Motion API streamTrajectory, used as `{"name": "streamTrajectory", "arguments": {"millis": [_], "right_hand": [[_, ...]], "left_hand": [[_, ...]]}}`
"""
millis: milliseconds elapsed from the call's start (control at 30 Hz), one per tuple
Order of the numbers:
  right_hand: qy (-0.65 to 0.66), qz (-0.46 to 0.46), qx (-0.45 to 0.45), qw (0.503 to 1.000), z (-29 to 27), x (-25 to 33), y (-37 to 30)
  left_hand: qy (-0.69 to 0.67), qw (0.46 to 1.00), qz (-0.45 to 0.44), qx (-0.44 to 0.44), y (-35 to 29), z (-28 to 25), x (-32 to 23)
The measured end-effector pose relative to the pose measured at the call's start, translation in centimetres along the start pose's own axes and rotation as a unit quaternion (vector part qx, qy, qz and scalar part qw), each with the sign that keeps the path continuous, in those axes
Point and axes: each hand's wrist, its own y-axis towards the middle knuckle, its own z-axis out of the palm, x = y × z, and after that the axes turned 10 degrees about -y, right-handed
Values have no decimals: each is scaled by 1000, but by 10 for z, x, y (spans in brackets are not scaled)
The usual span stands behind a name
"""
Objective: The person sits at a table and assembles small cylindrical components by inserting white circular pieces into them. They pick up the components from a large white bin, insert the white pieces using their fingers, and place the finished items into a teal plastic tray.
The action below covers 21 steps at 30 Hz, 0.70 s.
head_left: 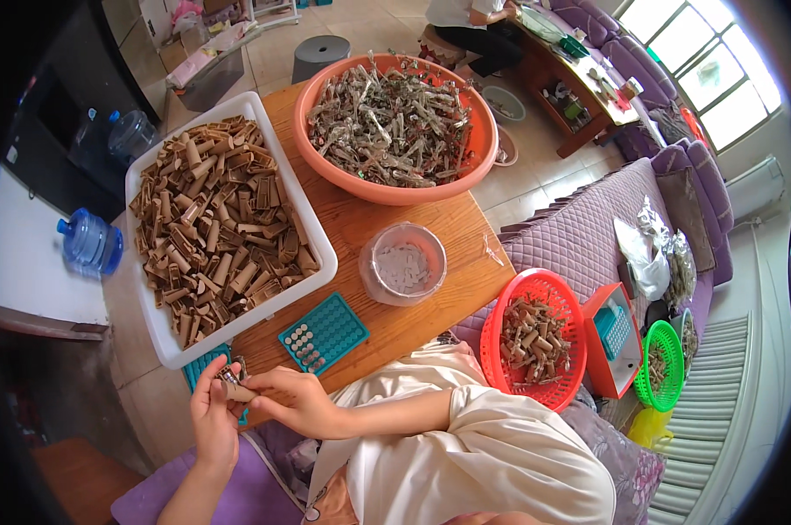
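Note:
Close together at the table's near-left edge, my left hand and my right hand both hold one small brown tube-like piece. A shiny silvery part shows at its upper end, between my fingers. My left fingers wrap its left side, and my right fingers pinch it from the right. Just beyond my right hand lies a teal tray with rows of holes; several round pale pieces fill its left part. Under the white tub's near corner, another teal piece is partly hidden.
A white tub heaped with brown curved pieces stands left on the wooden table. Behind is an orange basin of silvery strands. A small bucket holds white bits. Right sit a red basket and green basket. A person sits far back.

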Motion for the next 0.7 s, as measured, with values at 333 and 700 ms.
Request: {"name": "streamTrajectory", "arguments": {"millis": [333, 700], "right_hand": [[69, 82, -6, 994, 6, 7, 6], [-42, -5, -65, 997, 1, 0, 6]], "left_hand": [[139, 985, 98, 31, 1, 2, 2], [129, 985, 110, 45, 0, 9, 2]]}}
